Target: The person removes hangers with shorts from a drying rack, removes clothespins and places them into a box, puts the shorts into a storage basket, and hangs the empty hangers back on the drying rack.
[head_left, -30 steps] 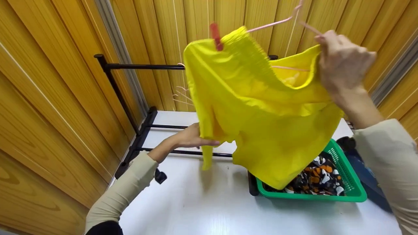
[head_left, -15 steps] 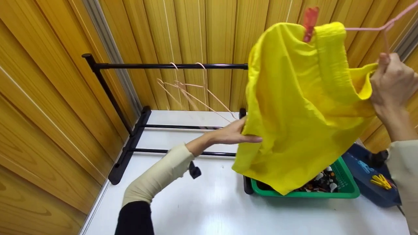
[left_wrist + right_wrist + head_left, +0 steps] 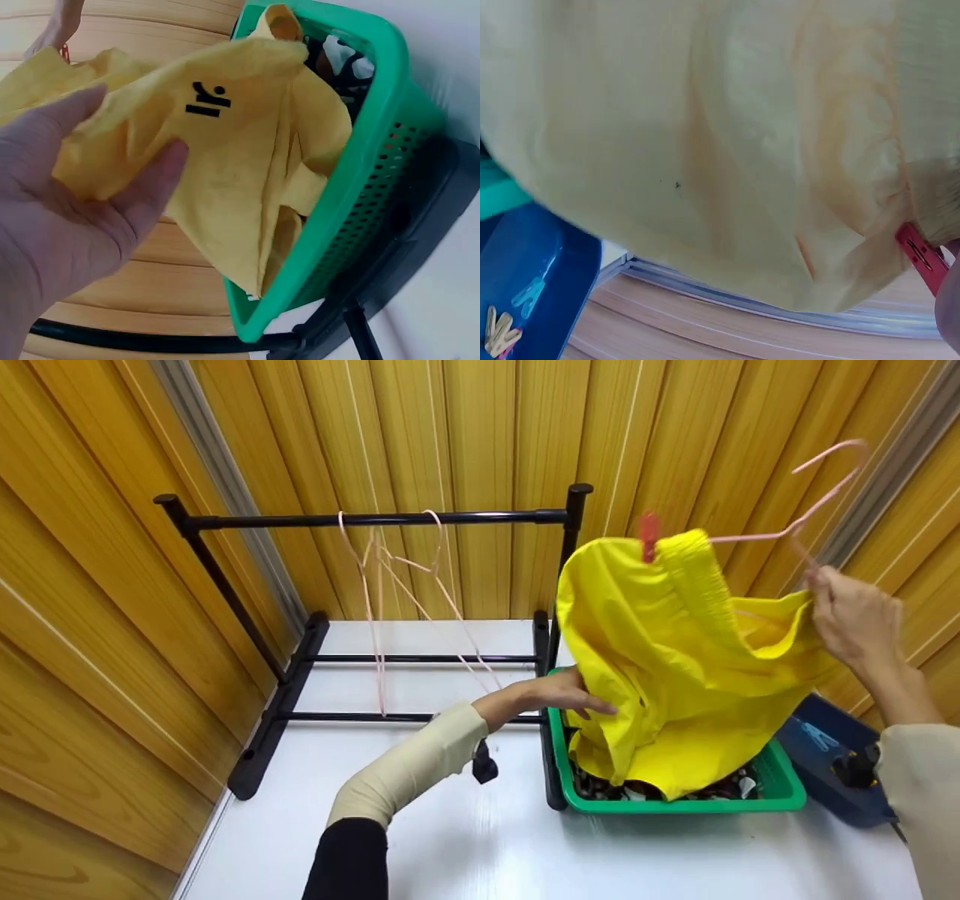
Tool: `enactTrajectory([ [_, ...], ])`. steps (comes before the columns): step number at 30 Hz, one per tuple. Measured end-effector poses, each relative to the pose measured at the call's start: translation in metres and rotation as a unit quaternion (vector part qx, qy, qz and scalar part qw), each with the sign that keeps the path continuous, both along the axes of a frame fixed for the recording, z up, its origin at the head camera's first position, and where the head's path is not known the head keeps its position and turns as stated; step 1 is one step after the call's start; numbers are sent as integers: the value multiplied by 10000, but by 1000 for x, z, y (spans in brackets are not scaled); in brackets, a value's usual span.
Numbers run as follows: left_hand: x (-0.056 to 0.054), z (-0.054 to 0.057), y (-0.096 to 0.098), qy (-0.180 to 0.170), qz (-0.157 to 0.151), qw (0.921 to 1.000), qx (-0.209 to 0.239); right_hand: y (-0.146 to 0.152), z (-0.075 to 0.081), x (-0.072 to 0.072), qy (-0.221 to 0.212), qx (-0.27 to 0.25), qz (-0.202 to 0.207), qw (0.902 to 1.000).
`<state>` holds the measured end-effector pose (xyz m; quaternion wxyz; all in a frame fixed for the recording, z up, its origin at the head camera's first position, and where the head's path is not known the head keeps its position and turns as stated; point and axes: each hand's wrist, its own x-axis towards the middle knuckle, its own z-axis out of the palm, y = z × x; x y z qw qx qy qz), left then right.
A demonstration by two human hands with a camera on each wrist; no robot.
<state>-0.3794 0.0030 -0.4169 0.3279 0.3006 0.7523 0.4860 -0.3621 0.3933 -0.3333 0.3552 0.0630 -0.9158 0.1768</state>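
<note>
Yellow shorts point(image 3: 660, 660) with a gathered waistband hang tilted on a pink hanger point(image 3: 821, 502). A red clothespin point(image 3: 649, 538) clips the waistband at the left. My right hand point(image 3: 859, 619) grips the waistband's right end and the hanger's arm; in the right wrist view another red clothespin point(image 3: 924, 257) sits at my fingertips. My left hand point(image 3: 562, 690) touches a shorts leg, thumb in front and the other fingers partly hidden by cloth. In the left wrist view, dark lettering shows on the leg, beyond my left fingers point(image 3: 154, 184). The legs droop over the green basket point(image 3: 679, 806).
At left stands a black rack point(image 3: 480, 518) with pink hangers point(image 3: 365, 577) on its bar. Dark patterned fabric point(image 3: 351, 64) lies in the basket. Right of it is a blue tray point(image 3: 844, 802) with clothespins point(image 3: 529, 296). A wood-panelled wall point(image 3: 480, 442) closes the back.
The shorts and hanger have moved right, then down over the basket, in my right hand. My left hand has followed rightward along the leg. More of the rack and its hangers shows.
</note>
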Motion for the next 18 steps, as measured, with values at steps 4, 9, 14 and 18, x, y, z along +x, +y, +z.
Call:
enactTrajectory([
  [4, 0, 4, -33, 274, 1112, 9931, 231, -9, -16, -2, -52, 511, 507, 9974],
  [9, -1, 17, -57, 1626, 2786, 9441, 679, -17, -30, -2, -46, 1348, 1093, 9848],
  [14, -2, 27, -63, 2944, 2153, 9306, -313, -34, -46, -6, 183, 2059, 1708, 9634],
  [18, 2, 23, -62, 3514, 947, 9139, -1797, -53, -57, -7, 220, 2241, 2133, 9507],
])
